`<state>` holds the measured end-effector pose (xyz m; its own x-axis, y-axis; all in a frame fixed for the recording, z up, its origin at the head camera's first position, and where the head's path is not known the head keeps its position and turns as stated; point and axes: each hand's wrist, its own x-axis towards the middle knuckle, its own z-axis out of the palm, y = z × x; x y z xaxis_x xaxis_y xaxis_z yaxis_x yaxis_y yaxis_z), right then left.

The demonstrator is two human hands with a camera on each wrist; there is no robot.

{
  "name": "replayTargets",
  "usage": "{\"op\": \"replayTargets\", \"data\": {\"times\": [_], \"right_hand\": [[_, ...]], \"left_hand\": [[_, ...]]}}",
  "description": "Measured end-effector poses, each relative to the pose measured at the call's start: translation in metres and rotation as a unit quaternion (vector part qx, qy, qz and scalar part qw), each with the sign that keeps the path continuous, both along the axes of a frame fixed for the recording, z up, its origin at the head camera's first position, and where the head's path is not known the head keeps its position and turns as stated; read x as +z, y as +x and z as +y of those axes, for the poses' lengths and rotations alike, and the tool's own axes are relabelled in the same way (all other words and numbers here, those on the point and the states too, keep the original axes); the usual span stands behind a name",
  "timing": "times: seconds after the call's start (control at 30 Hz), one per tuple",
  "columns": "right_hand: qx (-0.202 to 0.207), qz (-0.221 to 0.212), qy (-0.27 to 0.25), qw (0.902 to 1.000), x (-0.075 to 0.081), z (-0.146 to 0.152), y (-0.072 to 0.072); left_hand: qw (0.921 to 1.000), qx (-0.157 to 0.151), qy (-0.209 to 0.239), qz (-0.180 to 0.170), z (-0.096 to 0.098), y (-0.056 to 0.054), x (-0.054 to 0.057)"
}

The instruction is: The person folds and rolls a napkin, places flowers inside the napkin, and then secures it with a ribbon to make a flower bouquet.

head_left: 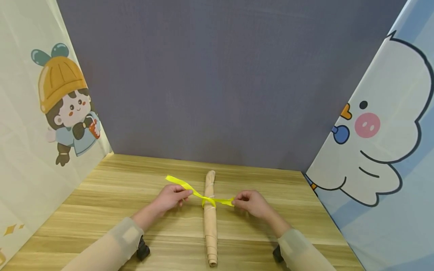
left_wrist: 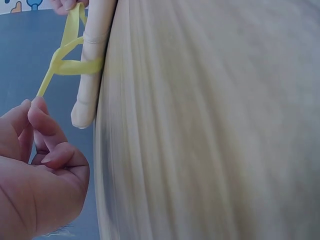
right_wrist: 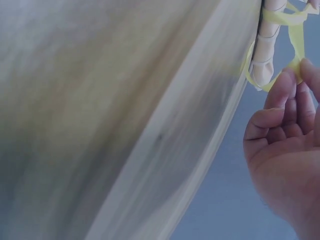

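A long beige rolled bundle [head_left: 210, 222], leather or cloth by its look, lies lengthwise on the table. Around its upper part runs a yellow ribbon [head_left: 208, 203], crossed over itself on top. My left hand [head_left: 172, 197] pinches one side of the ribbon between thumb and forefinger, and a loose tail sticks out beyond it to the upper left. On the other side my right hand [head_left: 252, 203] pinches the ribbon near its end. In the left wrist view the ribbon [left_wrist: 75, 67] loops around the roll [left_wrist: 90, 90].
The wood-grain table [head_left: 162, 241] is backed by a dark grey panel [head_left: 210, 82]. Cartoon-printed cloths stand at the left [head_left: 20, 124] and right [head_left: 390, 150]. Thin pale cords [left_wrist: 95, 39] also circle the roll.
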<state>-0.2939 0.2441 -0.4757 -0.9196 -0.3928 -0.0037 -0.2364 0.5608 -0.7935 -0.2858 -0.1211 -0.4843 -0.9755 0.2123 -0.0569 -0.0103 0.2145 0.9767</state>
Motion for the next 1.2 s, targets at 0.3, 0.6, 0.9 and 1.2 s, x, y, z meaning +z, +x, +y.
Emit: {"op": "replayTargets", "data": {"times": [0.3,0.6,0.9,1.2], "right_hand": [[-0.003,-0.002,0.016,0.9999,-0.002,0.007,0.002],[-0.008,0.003,0.038,0.9993,-0.004,0.019,0.002],[-0.019,0.016,0.052,0.9984,-0.002,0.027,0.004],[-0.019,0.008,0.049,0.9986,-0.002,0.031,0.004]], "left_hand": [[1.0,0.0,-0.009,-0.002,-0.006,0.0,-0.001],[0.9993,-0.006,-0.033,-0.015,-0.011,0.003,-0.003],[0.9988,-0.004,-0.042,-0.023,-0.017,0.005,-0.003],[0.9981,-0.014,-0.057,-0.019,-0.022,0.006,-0.004]]}}
